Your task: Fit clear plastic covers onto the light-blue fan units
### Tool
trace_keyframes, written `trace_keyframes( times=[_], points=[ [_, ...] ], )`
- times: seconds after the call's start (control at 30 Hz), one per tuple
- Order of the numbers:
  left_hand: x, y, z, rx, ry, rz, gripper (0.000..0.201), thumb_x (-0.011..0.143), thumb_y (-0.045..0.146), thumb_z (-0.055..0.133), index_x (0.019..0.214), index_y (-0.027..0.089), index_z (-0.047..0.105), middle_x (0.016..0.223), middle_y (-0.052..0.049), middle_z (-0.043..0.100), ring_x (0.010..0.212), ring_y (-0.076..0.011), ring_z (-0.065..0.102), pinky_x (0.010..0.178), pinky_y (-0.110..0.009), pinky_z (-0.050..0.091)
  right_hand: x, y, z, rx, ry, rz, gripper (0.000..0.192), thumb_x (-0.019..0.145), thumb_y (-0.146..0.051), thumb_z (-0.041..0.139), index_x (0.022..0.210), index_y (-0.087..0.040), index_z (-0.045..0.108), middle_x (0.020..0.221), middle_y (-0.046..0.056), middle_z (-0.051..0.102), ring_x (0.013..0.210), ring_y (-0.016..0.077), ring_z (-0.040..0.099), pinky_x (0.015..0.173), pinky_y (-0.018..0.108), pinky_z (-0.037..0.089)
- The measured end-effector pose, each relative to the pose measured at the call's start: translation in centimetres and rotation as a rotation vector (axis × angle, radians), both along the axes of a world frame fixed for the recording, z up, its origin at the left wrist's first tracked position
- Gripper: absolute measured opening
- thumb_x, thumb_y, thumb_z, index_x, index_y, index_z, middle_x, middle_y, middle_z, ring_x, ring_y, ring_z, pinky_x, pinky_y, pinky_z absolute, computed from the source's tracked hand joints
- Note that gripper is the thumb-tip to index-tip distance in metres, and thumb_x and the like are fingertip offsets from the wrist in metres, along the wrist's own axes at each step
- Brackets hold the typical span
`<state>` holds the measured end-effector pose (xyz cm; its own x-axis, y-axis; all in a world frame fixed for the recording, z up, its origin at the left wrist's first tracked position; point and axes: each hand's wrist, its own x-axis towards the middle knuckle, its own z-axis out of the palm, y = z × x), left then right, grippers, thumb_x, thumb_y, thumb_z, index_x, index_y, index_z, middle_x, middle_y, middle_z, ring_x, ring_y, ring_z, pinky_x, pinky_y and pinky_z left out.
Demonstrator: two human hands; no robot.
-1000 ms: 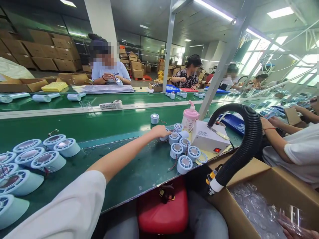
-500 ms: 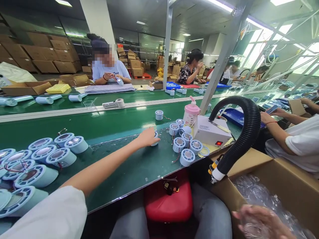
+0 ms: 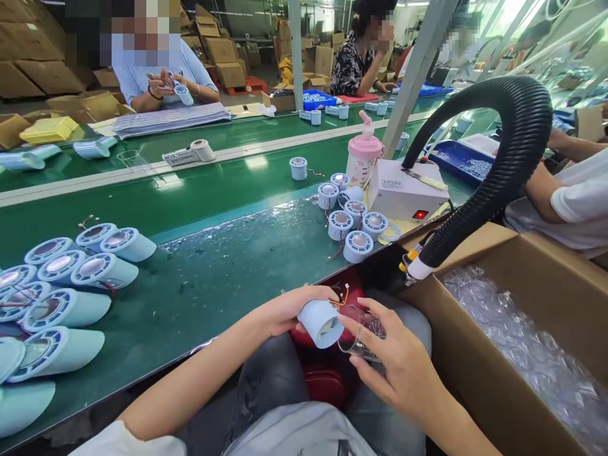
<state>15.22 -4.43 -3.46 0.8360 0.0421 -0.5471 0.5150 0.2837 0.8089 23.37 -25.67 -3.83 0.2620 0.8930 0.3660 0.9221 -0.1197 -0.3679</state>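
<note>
Left hand point(image 3: 289, 310) grips a pale blue round housing point(image 3: 321, 323) with thin red wires point(image 3: 342, 296) at its top, held over the lap just below the table point(image 3: 213, 285) edge. Right hand point(image 3: 396, 361) pinches a clear plastic cap point(image 3: 363, 339) against the housing's open face. On the table, 6 more small housings point(image 3: 354, 221) cluster near a white box point(image 3: 406, 193) and a pink bottle point(image 3: 365, 155). Beside the right arm, a black ribbed hose point(image 3: 498, 171) hangs over a cardboard carton point(image 3: 536, 297).

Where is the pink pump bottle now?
In the head view, the pink plastic pump bottle stands right of centre on the green belt, beside the white box.
</note>
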Motion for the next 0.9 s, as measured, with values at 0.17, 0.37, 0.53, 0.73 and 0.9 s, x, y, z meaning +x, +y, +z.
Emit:
trace_keyframes(
  times=[0.17, 0.37, 0.53, 0.73, 0.9],
  points=[
    [0.0, 0.1, 0.3, 0.176, -0.094, -0.15, 0.022, 0.076, 0.031, 0.055, 0.085, 0.014, 0.066, 0.066, 0.002, 0.058, 0.05, -0.0084, 0.043, 0.04, -0.019, 0.027, -0.3, 0.1, 0.4, -0.05, -0.035, -0.016, 0.049, 0.088, -0.021, 0.052, 0.136, -0.028, 0.052, 0.139, 0.015, 0.047, 0.104, 0.0294, 0.058, 0.078, 0.045, 0.058],
    [-1.0, -1.3, 0.9, 0.512, -0.371, -0.24, 0.015, 0.078, 0.026, 0.067, 0.091, 0.019, 0.07, 0.095, -0.001, 0.064, 0.091, -0.0169, 0.056, 0.086, -0.027, 0.04, 0.8, 0.9, 0.1, -0.19, 0.032, -0.121, 0.03, 0.083, -0.014, 0.06, 0.11, -0.023, 0.069, 0.139, 0.015, 0.051, 0.11, 0.034, 0.057, 0.079, 0.048, 0.058],
    [-1.7, -1.1, 0.5, 0.785, -0.51, -0.204, 0.045, 0.064, 0.044, 0.083, 0.101, 0.022, 0.069, 0.098, -0.003, 0.06, 0.091, -0.0191, 0.056, 0.081, -0.029, 0.042, 1.8, 0.2, 0.9, -0.177, 0.416, -0.046, 0.007, 0.085, -0.022, 0.064, 0.083, -0.026, 0.07, 0.131, 0.005, 0.058, 0.116, 0.0269, 0.058, 0.092, 0.042, 0.053],
    [-1.7, -1.1, -0.6, 0.782, -0.632, -0.138, 0.058, 0.058, 0.046, 0.086, 0.11, 0.025, 0.068, 0.103, -0.005, 0.053, 0.097, -0.0204, 0.054, 0.086, -0.032, 0.045, 0.9, 0.3, 1.1, -0.093, 0.661, -0.132, 0.026, 0.096, -0.033, 0.048, 0.084, -0.023, 0.069, 0.116, 0.007, 0.061, 0.109, 0.0238, 0.062, 0.087, 0.034, 0.051],
    [-1.9, -1.3, -1.8, 0.769, -0.642, -0.071, 0.061, 0.053, 0.046, 0.088, 0.107, 0.024, 0.069, 0.1, -0.005, 0.052, 0.093, -0.0197, 0.053, 0.078, -0.03, 0.046, 0.5, 0.3, 0.5, -0.03, 0.593, -0.179, 0.024, 0.095, -0.031, 0.049, 0.081, -0.02, 0.065, 0.113, 0.01, 0.059, 0.099, 0.024, 0.065, 0.076, 0.032, 0.052]
  ],
)
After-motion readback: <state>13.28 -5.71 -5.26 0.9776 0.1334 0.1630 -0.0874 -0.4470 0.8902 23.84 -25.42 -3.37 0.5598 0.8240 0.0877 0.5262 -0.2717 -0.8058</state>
